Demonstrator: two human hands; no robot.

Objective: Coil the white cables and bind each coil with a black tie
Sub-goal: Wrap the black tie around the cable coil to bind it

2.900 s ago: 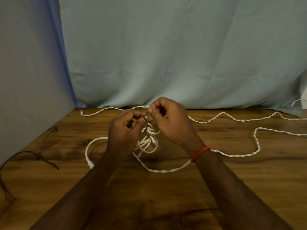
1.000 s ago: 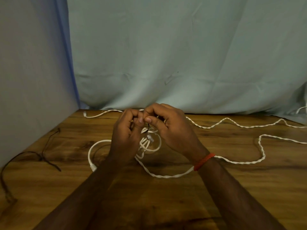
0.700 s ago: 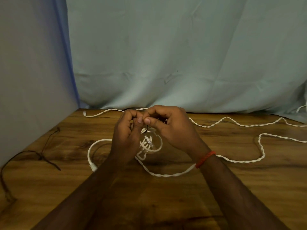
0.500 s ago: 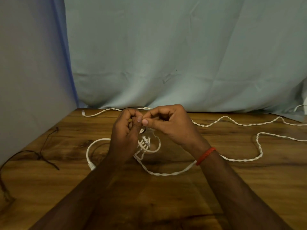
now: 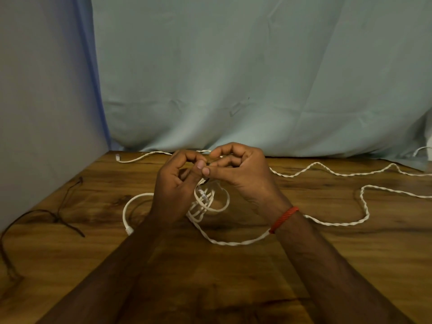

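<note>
White cable coil (image 5: 205, 203) hangs as a small bunch of loops just above the table (image 5: 233, 281), directly beneath the two hands, which meet over it. The left hand (image 5: 175, 183) comes in from the left of the coil with its wrist low, fingers curled and thumb and forefinger tips pressed together. The right hand (image 5: 243, 174) reaches in from the right of the coil, knuckles up, its thumb and forefinger closed against the left thumb tip. Between those fingertips sits a short dark piece, the black tie (image 5: 207, 163), pinched by both hands at the top of the coil. A red thread band (image 5: 284, 218) circles the right wrist. A twisted white cable (image 5: 339, 222) trails from the coil away to the right. Left of the coil lies a plain white loop (image 5: 125, 206), and farther left, dark cords (image 5: 58, 216).
</note>
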